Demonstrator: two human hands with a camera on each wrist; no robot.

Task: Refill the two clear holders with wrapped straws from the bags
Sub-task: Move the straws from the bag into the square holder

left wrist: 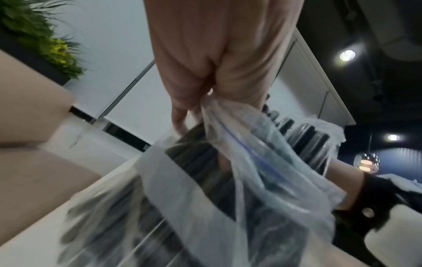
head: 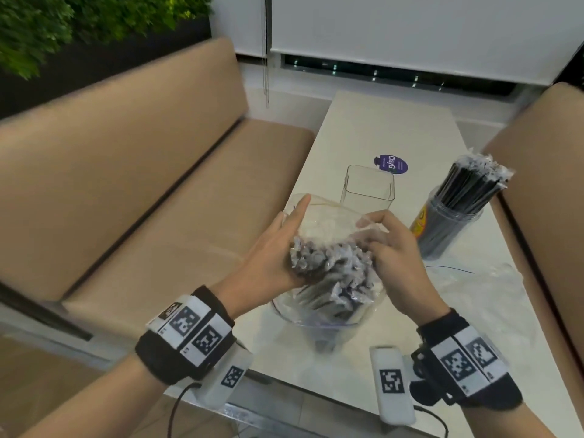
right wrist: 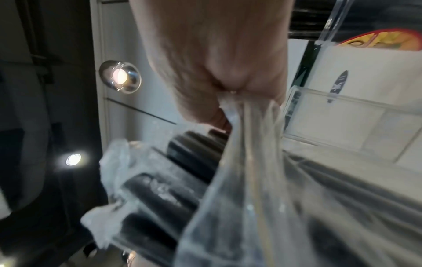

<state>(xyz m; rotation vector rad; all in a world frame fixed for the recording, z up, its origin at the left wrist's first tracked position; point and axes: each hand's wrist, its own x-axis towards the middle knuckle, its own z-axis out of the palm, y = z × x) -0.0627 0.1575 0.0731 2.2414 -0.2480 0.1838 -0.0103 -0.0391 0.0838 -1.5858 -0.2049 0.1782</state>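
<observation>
A clear plastic bag (head: 327,216) of wrapped black straws (head: 331,267) stands upright over the near middle of the white table (head: 388,128). My left hand (head: 281,245) grips the bag's left side, index finger stretched up along it. My right hand (head: 385,241) pinches the bag's right edge. In the left wrist view the left hand (left wrist: 205,75) bunches the bag film (left wrist: 262,162). In the right wrist view the right hand (right wrist: 217,63) pinches the film (right wrist: 251,180) beside the straws (right wrist: 160,195). Just beyond the bag stands an empty square clear holder (head: 368,188). A round clear holder (head: 448,226), right, is packed with straws.
An empty crumpled bag (head: 483,286) lies on the table right of my right hand. A purple sticker (head: 392,164) sits behind the square holder. Beige benches run along the left (head: 142,184) and right (head: 550,184). Two white marker blocks (head: 392,384) rest at the near edge.
</observation>
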